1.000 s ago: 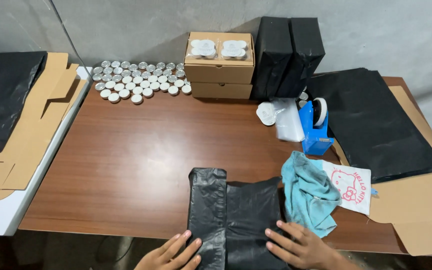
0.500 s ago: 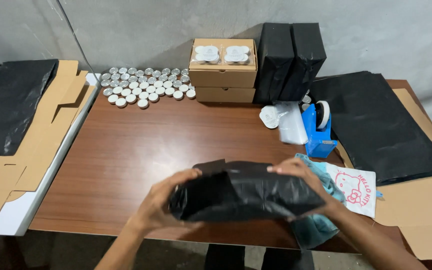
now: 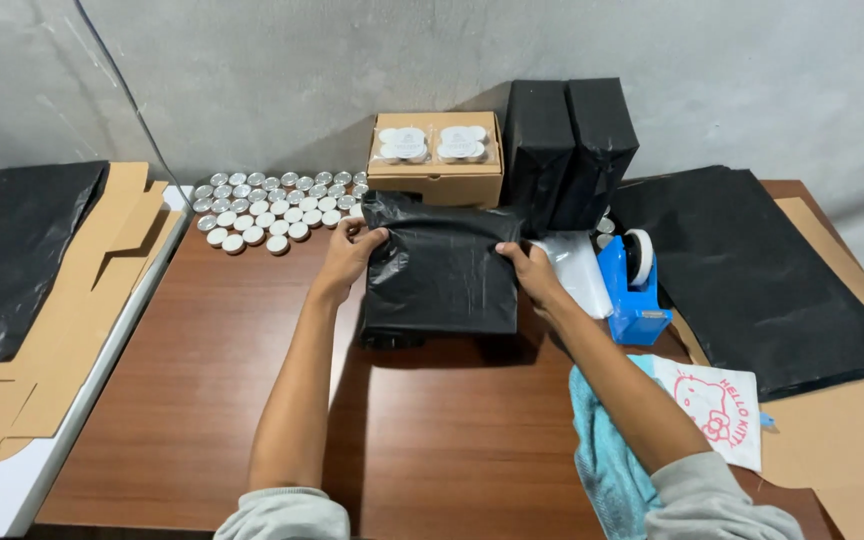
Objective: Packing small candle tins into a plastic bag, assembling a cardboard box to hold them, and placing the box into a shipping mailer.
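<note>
— Where both arms stretch across the brown table (image 3: 202, 400), what do the hands grasp?

— Left hand (image 3: 350, 252) and right hand (image 3: 529, 272) pinch the black plastic bag (image 3: 440, 268) by its upper corners, mid-table, just near of the cardboard box (image 3: 436, 170).

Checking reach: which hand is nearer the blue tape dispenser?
Right. The right hand grips the black bag just left of the blue tape dispenser; the left hand holds the bag's far edge.
</note>
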